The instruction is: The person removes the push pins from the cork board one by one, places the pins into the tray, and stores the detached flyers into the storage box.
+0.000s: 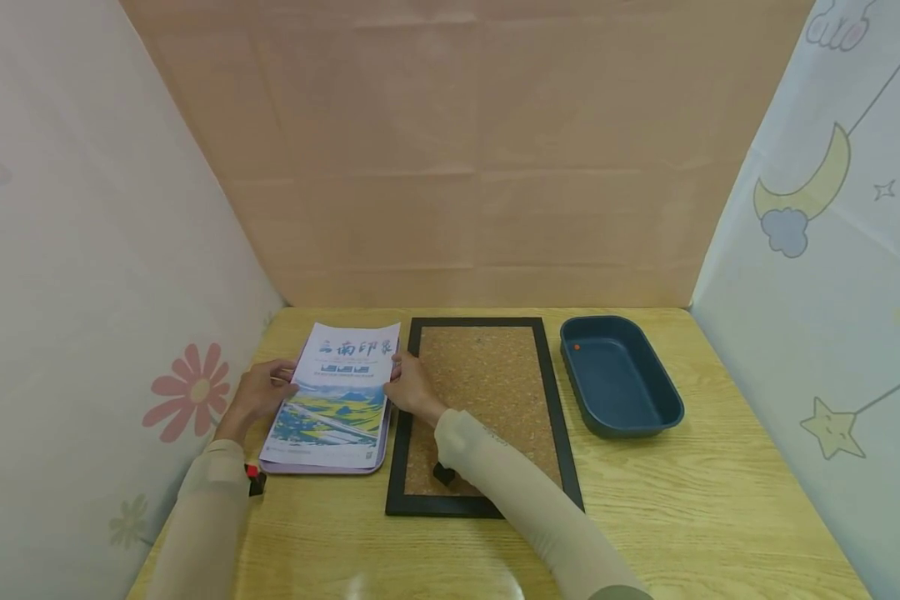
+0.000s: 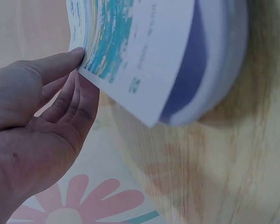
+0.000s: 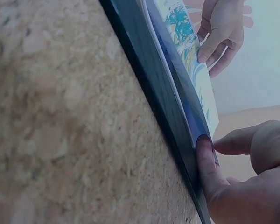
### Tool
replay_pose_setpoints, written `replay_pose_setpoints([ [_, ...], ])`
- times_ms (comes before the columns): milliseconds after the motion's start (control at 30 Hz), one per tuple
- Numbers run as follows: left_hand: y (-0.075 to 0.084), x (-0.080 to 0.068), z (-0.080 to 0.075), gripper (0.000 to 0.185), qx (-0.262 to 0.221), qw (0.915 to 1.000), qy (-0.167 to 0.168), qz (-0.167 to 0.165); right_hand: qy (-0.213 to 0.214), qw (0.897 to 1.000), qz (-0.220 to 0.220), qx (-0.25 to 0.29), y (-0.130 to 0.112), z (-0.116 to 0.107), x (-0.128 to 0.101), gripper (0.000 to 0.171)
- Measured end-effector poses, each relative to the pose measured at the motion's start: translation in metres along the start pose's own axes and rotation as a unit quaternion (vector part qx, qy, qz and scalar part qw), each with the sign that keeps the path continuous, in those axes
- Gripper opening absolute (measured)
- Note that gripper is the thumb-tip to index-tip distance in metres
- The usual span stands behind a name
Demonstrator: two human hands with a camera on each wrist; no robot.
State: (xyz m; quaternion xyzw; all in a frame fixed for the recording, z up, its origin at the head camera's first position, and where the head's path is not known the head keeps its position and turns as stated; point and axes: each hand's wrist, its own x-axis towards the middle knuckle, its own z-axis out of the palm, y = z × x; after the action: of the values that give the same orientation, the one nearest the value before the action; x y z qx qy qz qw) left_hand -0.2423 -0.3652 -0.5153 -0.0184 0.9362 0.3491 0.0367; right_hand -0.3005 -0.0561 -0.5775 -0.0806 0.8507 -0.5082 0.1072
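A printed sheet of paper (image 1: 337, 392) with a landscape picture and large blue characters lies over a shallow purple tray (image 1: 382, 446). At the sheet's left edge my left hand (image 1: 262, 390) pinches the paper between thumb and fingers; in the left wrist view the paper (image 2: 144, 51) bends up from the tray (image 2: 224, 60) there. On the opposite side, my right hand (image 1: 415, 388) grips the right edge, thumb on one face and fingers on the other, as the right wrist view shows with the hand (image 3: 252, 172). Most of the tray is hidden beneath the sheet.
A cork board (image 1: 487, 400) with a black frame lies in the middle of the wooden table (image 1: 720, 483), under my right forearm. To its right stands a dark blue basin (image 1: 618, 387) with a small orange spot inside. Patterned walls flank both sides.
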Motion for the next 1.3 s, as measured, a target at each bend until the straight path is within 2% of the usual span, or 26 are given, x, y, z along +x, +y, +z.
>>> replay_pose_setpoints([
  [267,0.001,0.000,-0.002,0.050,0.013,0.9998,-0.012,-0.010,-0.019,1.000,0.006,-0.008,0.000,-0.005,-0.001,0.063],
  [467,0.001,-0.001,-0.003,0.051,0.017,0.9997,-0.015,-0.009,-0.019,1.000,-0.009,-0.012,0.003,-0.007,-0.002,0.063],
  [633,0.001,0.000,-0.003,0.059,0.024,0.9992,-0.022,-0.025,-0.012,1.000,-0.017,-0.005,-0.003,-0.012,-0.011,0.062],
  [733,0.003,0.002,-0.004,0.063,0.031,0.9988,-0.023,-0.031,-0.013,1.000,-0.024,0.007,-0.017,-0.023,-0.025,0.061],
  [933,0.007,0.006,0.004,0.063,0.048,0.9989,0.002,0.001,-0.018,0.999,-0.044,0.015,-0.026,-0.036,-0.039,0.059],
  [1067,0.016,0.010,0.014,0.066,0.057,0.9978,0.017,0.029,-0.020,0.997,-0.080,-0.010,-0.010,-0.036,-0.032,0.059],
  [1200,0.031,0.011,0.021,0.068,0.058,0.9970,0.022,0.047,-0.038,0.995,-0.089,-0.006,-0.020,-0.046,-0.045,0.062],
  [1300,0.042,0.009,0.027,0.068,0.058,0.9966,0.018,0.057,-0.053,0.996,-0.073,-0.011,-0.033,-0.057,-0.058,0.064],
])
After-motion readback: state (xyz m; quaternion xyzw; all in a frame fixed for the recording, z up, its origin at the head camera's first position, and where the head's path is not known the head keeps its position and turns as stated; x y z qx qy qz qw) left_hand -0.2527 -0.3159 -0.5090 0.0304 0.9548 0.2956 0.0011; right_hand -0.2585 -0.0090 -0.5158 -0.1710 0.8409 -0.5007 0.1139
